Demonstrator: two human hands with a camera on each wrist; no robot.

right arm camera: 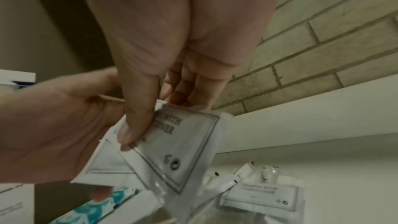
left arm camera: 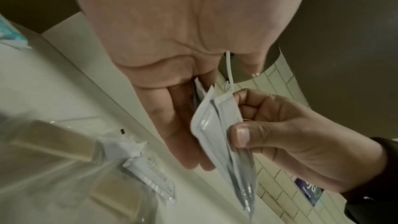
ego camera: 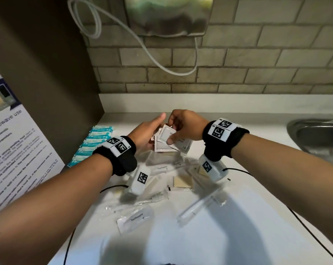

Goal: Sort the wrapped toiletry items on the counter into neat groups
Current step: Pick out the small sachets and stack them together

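A small stack of white shampoo sachets (ego camera: 171, 144) sits in my left hand (ego camera: 152, 131) above the back of the counter, fingers curled beneath it and thumb raised. My right hand (ego camera: 170, 131) pinches the top sachet (right arm camera: 183, 142) between thumb and fingers; its print reads "with conditioner". In the left wrist view the sachets (left arm camera: 215, 125) stand edge-on between both hands. Another shampoo sachet (right arm camera: 260, 195) lies on the counter below. Teal packets (ego camera: 97, 142) lie in a row at the left.
Clear-wrapped items are scattered on the white counter (ego camera: 238, 236) under my wrists: a toothpaste packet (ego camera: 137, 219), a toothbrush (ego camera: 154, 197), beige pads (ego camera: 183, 181). A steel sink (ego camera: 318, 138) is at the right and a microwave notice (ego camera: 12, 150) at the left. Black cables trail toward the front edge.
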